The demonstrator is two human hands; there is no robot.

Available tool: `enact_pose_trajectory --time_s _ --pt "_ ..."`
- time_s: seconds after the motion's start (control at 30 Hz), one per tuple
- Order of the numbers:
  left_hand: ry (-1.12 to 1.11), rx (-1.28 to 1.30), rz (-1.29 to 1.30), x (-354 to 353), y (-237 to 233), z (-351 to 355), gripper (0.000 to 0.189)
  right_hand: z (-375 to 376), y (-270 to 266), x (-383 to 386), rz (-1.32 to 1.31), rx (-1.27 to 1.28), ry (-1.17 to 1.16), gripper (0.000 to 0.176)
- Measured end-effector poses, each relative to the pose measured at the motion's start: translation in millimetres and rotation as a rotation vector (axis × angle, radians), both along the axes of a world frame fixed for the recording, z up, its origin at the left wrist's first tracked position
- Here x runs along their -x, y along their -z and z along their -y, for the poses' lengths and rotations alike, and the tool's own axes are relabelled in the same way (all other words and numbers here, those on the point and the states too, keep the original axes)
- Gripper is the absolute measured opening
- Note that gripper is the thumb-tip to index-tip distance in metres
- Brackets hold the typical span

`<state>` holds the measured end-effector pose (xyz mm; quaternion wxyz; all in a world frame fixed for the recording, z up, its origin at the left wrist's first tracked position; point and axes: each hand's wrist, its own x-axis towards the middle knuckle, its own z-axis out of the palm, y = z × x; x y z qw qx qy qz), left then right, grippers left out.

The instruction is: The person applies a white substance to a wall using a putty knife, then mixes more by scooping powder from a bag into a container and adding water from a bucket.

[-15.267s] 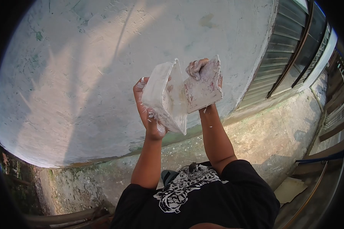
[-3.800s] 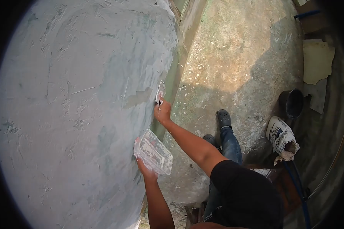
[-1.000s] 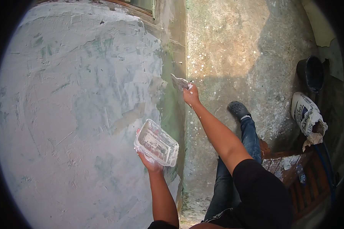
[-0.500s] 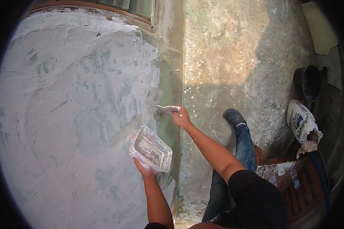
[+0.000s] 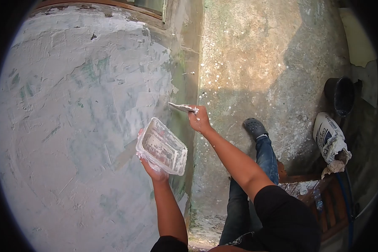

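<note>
My left hand (image 5: 154, 171), smeared with white, is closed around the underside and side of a clear plastic tub (image 5: 184, 163). White putty coats the tub's walls and base, and its open top faces me. In my right hand (image 5: 200, 120) is a putty knife (image 5: 180, 107) with a whitish blade, its edge pointing left toward the wall (image 5: 67, 138). Spots of white mark the fingers of that hand. Rough white coating covers most of the wall, with green patches showing through near its right border.
A wooden window frame (image 5: 113, 7) runs along the top left. The concrete floor (image 5: 239, 80) is spattered with white drops. To the right are a black bucket (image 5: 339, 96), an opened paper sack (image 5: 327, 136) and a brown slatted wooden piece (image 5: 332, 206). My shoe (image 5: 255, 128) rests on the floor.
The tub and my left hand have shifted slightly up and left in view. My right hand has risen a little, and the knife's blade now appears more edge-on.
</note>
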<state>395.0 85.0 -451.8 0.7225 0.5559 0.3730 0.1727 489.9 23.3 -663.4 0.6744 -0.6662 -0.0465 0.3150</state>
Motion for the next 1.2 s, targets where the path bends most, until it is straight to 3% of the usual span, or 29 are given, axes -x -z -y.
enact_pose_trajectory --time_s 0.1,0.17,0.27,0.33,0.47,0.5,0.57,0.63,0.7,0.77,0.83,0.9,1.0,1.13,1.2 --pt "-0.006 -0.056 -0.022 -11 -8 11 0.072 -20 32 -39 -0.137 0.195 0.345 0.036" --pt "-0.013 -0.086 -0.054 -9 -11 7 0.073 -52 73 -54 -0.233 0.096 0.356 0.04" --pt "0.013 -0.066 -0.008 -1 -12 1 0.075 -72 28 -38 -0.141 0.092 0.433 0.043" --pt "-0.005 -0.055 -0.014 2 -26 12 0.075 -67 -6 1 -0.059 0.211 0.407 0.042" --pt "-0.025 0.017 0.013 -6 -29 16 0.074 -27 -37 42 0.108 -0.15 0.293 0.042" --pt "-0.034 0.01 0.017 -5 -26 17 0.074 -20 -30 39 0.11 -0.158 0.283 0.042" --pt "0.003 -0.102 -0.08 -7 -26 24 0.073 -4 -14 24 -0.121 -0.326 0.024 0.04" --pt "-0.025 -0.125 -0.07 -20 -26 30 0.079 -6 -9 -9 -0.138 -0.15 0.194 0.037" --pt "-0.024 -0.138 -0.057 -21 -25 24 0.077 -19 -3 -47 -0.382 0.152 0.439 0.037" --pt "0.035 -0.12 -0.09 -23 -29 20 0.075 -21 -23 -87 -0.423 0.035 0.572 0.038" --pt "0.067 -0.191 -0.07 -28 -39 33 0.085 -44 -21 -97 -0.423 -0.153 0.533 0.041" --pt "0.022 -0.21 -0.096 -25 -41 27 0.087 -91 -34 -64 0.101 -0.006 0.533 0.046" --pt "0.0 -0.181 -0.062 -36 -50 32 0.088 -68 -71 -54 0.205 -0.058 0.542 0.049" --pt "0.009 -0.182 -0.026 -47 -50 38 0.088 12 -71 -96 0.073 -0.208 0.097 0.038" --pt "0.001 -0.177 0.008 -61 -50 39 0.088 18 -78 -129 -0.089 -0.059 0.184 0.034"
